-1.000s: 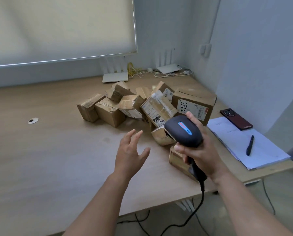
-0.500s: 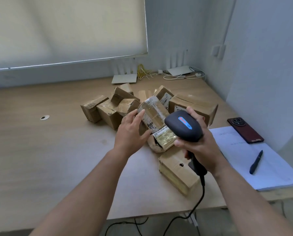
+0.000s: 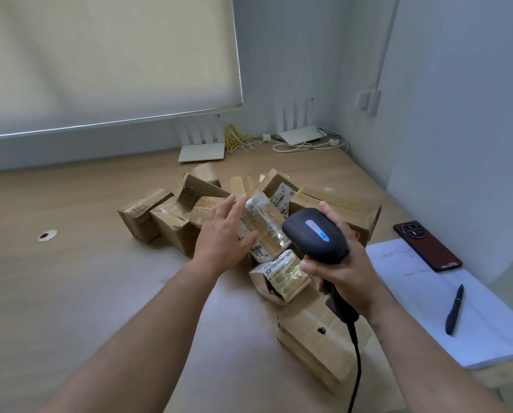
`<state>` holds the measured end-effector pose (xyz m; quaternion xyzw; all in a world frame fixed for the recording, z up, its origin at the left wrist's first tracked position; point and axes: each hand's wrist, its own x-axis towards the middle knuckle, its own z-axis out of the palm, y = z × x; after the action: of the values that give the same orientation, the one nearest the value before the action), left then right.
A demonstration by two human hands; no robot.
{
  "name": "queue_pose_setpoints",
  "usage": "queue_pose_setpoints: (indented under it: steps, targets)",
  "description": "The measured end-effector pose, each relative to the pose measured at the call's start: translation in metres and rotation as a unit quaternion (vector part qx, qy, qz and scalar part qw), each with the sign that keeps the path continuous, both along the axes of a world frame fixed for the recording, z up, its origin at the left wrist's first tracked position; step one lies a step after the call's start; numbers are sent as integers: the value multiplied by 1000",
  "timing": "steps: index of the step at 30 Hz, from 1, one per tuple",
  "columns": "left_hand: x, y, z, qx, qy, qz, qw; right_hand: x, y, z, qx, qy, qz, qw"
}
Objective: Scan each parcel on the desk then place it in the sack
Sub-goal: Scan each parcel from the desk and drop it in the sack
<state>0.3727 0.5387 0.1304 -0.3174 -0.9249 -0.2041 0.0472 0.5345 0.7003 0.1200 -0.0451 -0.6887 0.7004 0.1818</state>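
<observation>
Parcels lie heaped mid-desk at my twelve o'clock, so my left hand reaches with its grip spread for the taped one, while my right hand clenches the scanner, poised to read its label.

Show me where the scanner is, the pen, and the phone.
scanner [image 3: 316, 235]: head view, on its black head.
pen [image 3: 454, 310]: head view, mid-barrel.
phone [image 3: 427, 245]: head view, on its dark red back.
</observation>
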Motion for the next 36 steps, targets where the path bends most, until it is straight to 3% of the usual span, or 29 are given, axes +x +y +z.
queue_pose_setpoints:
  steps: [8,17,22,26,32,36]
  targets:
    - [-40,20,-15,-48,-34,31,998,-30,5,-9,-13,-9,-22,1000]
    - [-41,24,-6,123,-97,-51,986,-39,4,-13,-19,-16,-34,999]
    - [-41,28,-4,139,-77,-49,986,-39,2,-10,-16,-7,-35,999]
    - [-43,28,-6,105,-45,-27,993,-37,1,-9,-17,-2,-30,999]
    - [-41,29,-8,69,-75,-25,994,-32,-2,-5,-12,1,-27,1000]
    - [-42,28,-11,-23,-3,2,1000,-30,-1,-4,-9,0,-34,999]
